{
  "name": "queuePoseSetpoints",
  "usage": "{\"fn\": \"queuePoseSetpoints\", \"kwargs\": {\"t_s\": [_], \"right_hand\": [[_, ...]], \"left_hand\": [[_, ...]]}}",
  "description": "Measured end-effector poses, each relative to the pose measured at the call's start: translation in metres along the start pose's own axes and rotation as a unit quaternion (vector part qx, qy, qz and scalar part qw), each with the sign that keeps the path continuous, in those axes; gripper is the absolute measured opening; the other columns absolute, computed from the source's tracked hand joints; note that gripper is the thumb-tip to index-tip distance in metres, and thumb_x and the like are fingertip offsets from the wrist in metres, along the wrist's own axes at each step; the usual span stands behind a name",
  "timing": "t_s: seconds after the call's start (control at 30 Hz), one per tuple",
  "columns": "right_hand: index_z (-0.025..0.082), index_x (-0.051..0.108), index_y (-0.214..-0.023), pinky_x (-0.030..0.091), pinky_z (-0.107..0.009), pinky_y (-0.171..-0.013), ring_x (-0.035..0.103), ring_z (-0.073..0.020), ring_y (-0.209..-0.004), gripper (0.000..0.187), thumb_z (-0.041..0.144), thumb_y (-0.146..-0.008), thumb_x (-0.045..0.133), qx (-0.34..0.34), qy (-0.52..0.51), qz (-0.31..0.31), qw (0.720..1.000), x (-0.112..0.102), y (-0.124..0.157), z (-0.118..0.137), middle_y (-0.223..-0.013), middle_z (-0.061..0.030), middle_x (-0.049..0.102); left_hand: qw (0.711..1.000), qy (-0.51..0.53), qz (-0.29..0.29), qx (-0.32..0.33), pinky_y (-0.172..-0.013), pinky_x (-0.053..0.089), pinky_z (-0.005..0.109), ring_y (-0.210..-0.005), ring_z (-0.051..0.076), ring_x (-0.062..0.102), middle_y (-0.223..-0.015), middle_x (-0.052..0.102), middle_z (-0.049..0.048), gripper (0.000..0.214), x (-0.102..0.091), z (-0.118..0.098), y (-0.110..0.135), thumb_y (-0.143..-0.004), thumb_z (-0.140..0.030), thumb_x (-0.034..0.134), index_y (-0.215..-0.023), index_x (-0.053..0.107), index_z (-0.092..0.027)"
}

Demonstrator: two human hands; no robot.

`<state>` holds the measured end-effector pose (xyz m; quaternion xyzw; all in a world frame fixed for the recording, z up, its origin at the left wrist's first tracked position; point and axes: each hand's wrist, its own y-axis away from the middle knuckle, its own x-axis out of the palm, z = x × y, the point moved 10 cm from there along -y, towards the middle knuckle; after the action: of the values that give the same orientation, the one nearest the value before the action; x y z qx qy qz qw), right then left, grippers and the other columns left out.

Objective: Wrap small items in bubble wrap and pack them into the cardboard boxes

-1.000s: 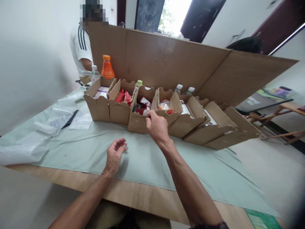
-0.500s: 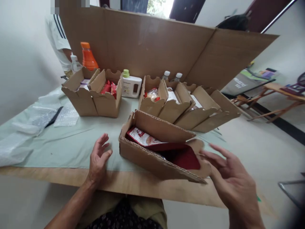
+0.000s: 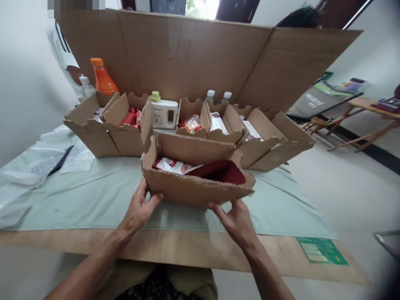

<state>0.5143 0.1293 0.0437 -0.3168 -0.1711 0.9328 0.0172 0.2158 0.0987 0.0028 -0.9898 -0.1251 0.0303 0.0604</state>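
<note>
Between my two hands is an open-topped cardboard box (image 3: 193,189), its long side facing me. It holds a white and red printed packet (image 3: 171,165) and a dark red pouch or bag (image 3: 226,171). My left hand (image 3: 140,207) grips the box's lower left end, with the thumb on the front wall. My right hand (image 3: 234,218) holds it low on the right, its thumb against the front and its fingers mostly hidden beneath. The box appears slightly raised over the pale green cloth (image 3: 118,200).
Several cardboard bins (image 3: 128,139) with packets stand behind the box, before a tall cardboard panel (image 3: 187,58). Between them is a white jug with a green cap (image 3: 164,113). An orange bottle (image 3: 104,79) stands back left. Bubble wrap (image 3: 78,157) lies left, a green card (image 3: 321,251) at front right.
The box has turned straighter towards me and shifted left and back. My left hand has closed on its left end; my right hand has moved from its right end to underneath its front.
</note>
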Motion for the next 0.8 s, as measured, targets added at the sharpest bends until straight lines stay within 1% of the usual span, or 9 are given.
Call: {"fn": "queuePoseSetpoints", "kwargs": {"t_s": [0.07,0.17,0.27,0.33,0.4,0.47,0.63,0.73,0.8], "right_hand": [[0.020,0.069,-0.109,0.058,-0.045,-0.080,0.070,-0.0321,-0.089,0.049,0.058,-0.079,0.073,0.000,-0.019,0.008,1.000,0.009,-0.029,-0.004,-0.101,-0.0129,0.077],[0.022,0.064,-0.113,0.057,-0.041,-0.077,0.068,-0.0283,-0.087,0.047,0.054,-0.080,0.070,0.009,-0.044,0.019,0.999,0.029,-0.054,-0.019,-0.103,-0.0105,0.076],[0.022,0.062,-0.107,0.055,-0.041,-0.073,0.066,-0.0265,-0.081,0.038,0.051,-0.083,0.063,0.033,-0.029,0.028,0.999,0.050,-0.052,-0.043,-0.094,-0.0086,0.074],[0.022,0.061,-0.100,0.054,-0.041,-0.072,0.064,-0.0263,-0.077,0.033,0.051,-0.085,0.061,0.045,-0.005,0.033,0.998,0.059,-0.046,-0.056,-0.087,-0.0083,0.072],[0.022,0.060,-0.097,0.053,-0.041,-0.072,0.063,-0.0260,-0.076,0.032,0.052,-0.085,0.061,0.046,0.008,0.030,0.998,0.061,-0.042,-0.063,-0.084,-0.0082,0.071],[0.023,0.060,-0.097,0.052,-0.040,-0.071,0.062,-0.0252,-0.075,0.032,0.053,-0.084,0.060,0.047,0.010,0.028,0.998,0.060,-0.042,-0.064,-0.084,-0.0077,0.071],[0.026,0.058,-0.095,0.050,-0.040,-0.063,0.062,-0.0263,-0.066,0.038,0.060,-0.080,0.062,0.075,0.022,0.056,0.995,0.061,-0.050,-0.064,-0.080,-0.0069,0.071],[0.030,0.055,-0.088,0.046,-0.043,-0.057,0.061,-0.0283,-0.059,0.038,0.064,-0.074,0.065,0.101,0.053,0.054,0.992,0.060,-0.055,-0.069,-0.075,-0.0089,0.070],[0.034,0.053,-0.082,0.045,-0.046,-0.058,0.062,-0.0308,-0.060,0.035,0.065,-0.072,0.067,0.118,0.073,0.056,0.989,0.061,-0.058,-0.070,-0.073,-0.0121,0.069]], "left_hand": [[1.000,-0.008,-0.006,0.021,-0.105,0.051,0.038,-0.118,0.026,0.066,-0.128,0.071,0.0094,0.054,0.000,-0.007,-0.022,-0.083,-0.035,0.073,-0.133,0.062,-0.020],[1.000,-0.024,0.008,0.008,-0.105,0.053,0.041,-0.118,0.027,0.067,-0.132,0.070,0.0103,0.062,0.002,0.002,-0.049,-0.081,-0.039,0.073,-0.138,0.058,-0.020],[0.998,-0.066,0.007,-0.005,-0.109,0.050,0.044,-0.121,0.029,0.065,-0.130,0.071,0.0109,0.057,0.002,0.022,-0.055,-0.083,-0.040,0.068,-0.135,0.060,-0.019],[0.993,-0.117,-0.005,-0.006,-0.108,0.050,0.045,-0.118,0.030,0.065,-0.121,0.073,0.0101,0.050,-0.001,0.033,-0.053,-0.086,-0.038,0.064,-0.132,0.063,-0.019],[0.987,-0.162,-0.006,-0.007,-0.104,0.051,0.046,-0.111,0.030,0.066,-0.113,0.074,0.0087,0.047,-0.001,0.038,-0.051,-0.088,-0.036,0.061,-0.132,0.065,-0.019],[0.984,-0.179,-0.005,0.001,-0.101,0.052,0.045,-0.109,0.031,0.067,-0.113,0.074,0.0082,0.048,0.000,0.037,-0.051,-0.088,-0.032,0.059,-0.133,0.064,-0.020],[0.982,-0.188,0.012,0.024,-0.108,0.049,0.048,-0.119,0.033,0.063,-0.126,0.072,0.0106,0.057,0.006,0.024,-0.058,-0.083,-0.022,0.058,-0.141,0.060,-0.020],[0.977,-0.211,0.021,0.022,-0.112,0.048,0.051,-0.125,0.035,0.062,-0.132,0.070,0.0158,0.064,0.005,0.025,-0.063,-0.080,-0.021,0.060,-0.144,0.057,-0.014],[0.975,-0.221,0.023,0.017,-0.115,0.047,0.052,-0.129,0.037,0.061,-0.138,0.067,0.0190,0.070,0.004,0.026,-0.061,-0.079,-0.023,0.062,-0.147,0.054,-0.010]]}}
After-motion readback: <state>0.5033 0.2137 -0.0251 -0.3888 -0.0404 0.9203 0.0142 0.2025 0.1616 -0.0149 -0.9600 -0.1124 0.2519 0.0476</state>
